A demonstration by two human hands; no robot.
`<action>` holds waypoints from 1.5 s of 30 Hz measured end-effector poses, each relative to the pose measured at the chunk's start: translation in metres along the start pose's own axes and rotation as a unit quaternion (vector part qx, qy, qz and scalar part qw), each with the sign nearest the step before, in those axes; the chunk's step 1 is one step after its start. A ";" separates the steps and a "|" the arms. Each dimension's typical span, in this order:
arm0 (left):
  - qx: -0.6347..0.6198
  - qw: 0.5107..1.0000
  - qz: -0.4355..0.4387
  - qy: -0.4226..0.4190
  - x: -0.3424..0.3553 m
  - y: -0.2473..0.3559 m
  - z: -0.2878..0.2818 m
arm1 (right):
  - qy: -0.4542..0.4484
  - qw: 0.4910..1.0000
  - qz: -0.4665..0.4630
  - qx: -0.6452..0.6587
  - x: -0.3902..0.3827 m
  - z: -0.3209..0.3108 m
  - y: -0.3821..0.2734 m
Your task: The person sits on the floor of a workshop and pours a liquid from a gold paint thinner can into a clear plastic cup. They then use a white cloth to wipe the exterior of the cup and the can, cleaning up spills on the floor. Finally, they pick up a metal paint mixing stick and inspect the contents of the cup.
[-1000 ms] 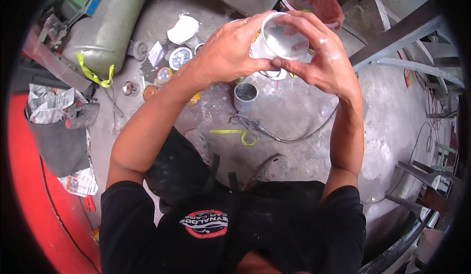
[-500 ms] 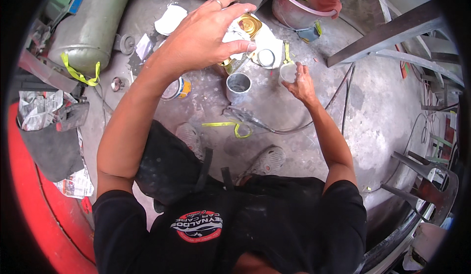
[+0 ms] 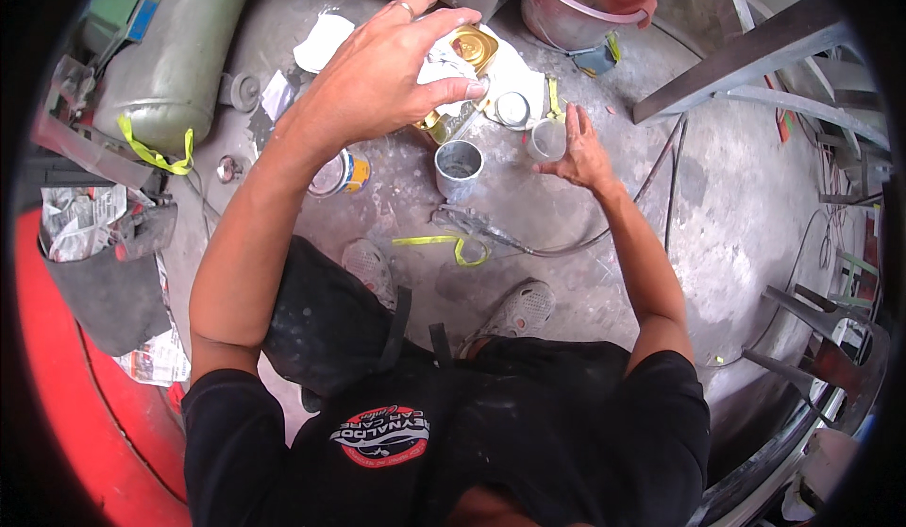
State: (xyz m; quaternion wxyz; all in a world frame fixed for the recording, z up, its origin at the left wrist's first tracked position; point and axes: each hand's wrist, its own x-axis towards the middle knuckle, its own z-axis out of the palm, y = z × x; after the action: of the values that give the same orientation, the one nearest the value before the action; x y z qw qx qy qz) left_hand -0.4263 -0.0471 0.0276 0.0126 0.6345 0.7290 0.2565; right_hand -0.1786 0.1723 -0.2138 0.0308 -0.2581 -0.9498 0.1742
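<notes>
On the concrete floor (image 3: 727,216), clock directions taken from the grey metal cup (image 3: 459,170), twelve toward the picture's top; entries run outward from the wearer.

Clogs (image 3: 526,310), pale, perforated, a pair: at five and between seven and eight o'clock. Strap (image 3: 425,241), yellow: at six. Hose (image 3: 566,251), dark: at four, curving toward three.

Clear plastic cup (image 3: 547,140), one: at two o'clock, near the metal cup, apparently upright on the floor. Right hand (image 3: 587,157): at three, beside the clear cup, fingers straight, thumb spread wide from them; whether skin touches the wall cannot be told. Step in hand, as judged: setting the clear cup down and releasing it. The next move would call for drawing thumb and fingers clear sideways, without tipping so light a vessel.

Left hand (image 3: 401,69): at eleven, raised, digits wide, seemingly holding nothing. Gold-topped tin (image 3: 474,46): at twelve, beyond. Bucket (image 3: 576,17), pink: at one, farthest.

Differences: one second ago, both hands held the clear cup aloft; half a second ago, right fingers overlapped its rim. Now they stand off it; the left hand is nearly unmoved since that later frame.
</notes>
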 end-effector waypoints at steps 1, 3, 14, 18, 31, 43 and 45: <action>0.001 1.000 0.003 0.007 0.000 0.000 0.001 | 0.002 1.000 -0.016 -0.008 0.005 -0.004 0.007; 0.001 1.000 0.010 0.020 0.001 -0.001 0.003 | 0.036 0.999 -0.033 -0.023 0.023 -0.034 0.026; -0.173 0.962 -0.141 0.157 0.006 0.005 -0.011 | 0.443 0.861 0.021 0.249 0.052 -0.208 -0.040; -0.183 0.957 -0.150 0.169 0.011 0.008 -0.013 | 0.440 0.852 -0.019 0.283 0.045 -0.217 -0.045; -0.132 0.982 -0.027 0.134 0.009 0.012 -0.003 | -0.156 0.454 -0.110 0.870 0.046 -0.190 -0.157; -0.019 0.979 0.121 0.160 0.005 0.050 0.009 | -0.164 0.473 -0.138 0.855 0.031 -0.182 -0.193; -0.010 0.976 0.144 0.162 0.004 0.061 0.004 | -0.177 0.495 -0.144 0.838 0.027 -0.186 -0.199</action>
State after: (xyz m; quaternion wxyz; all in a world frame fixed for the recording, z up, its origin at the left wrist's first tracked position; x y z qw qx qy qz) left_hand -0.3698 -0.0378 0.0494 -0.1362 0.6829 0.6197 0.3621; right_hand -0.2693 0.0840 0.0290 0.0888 0.0659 -0.3673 0.9235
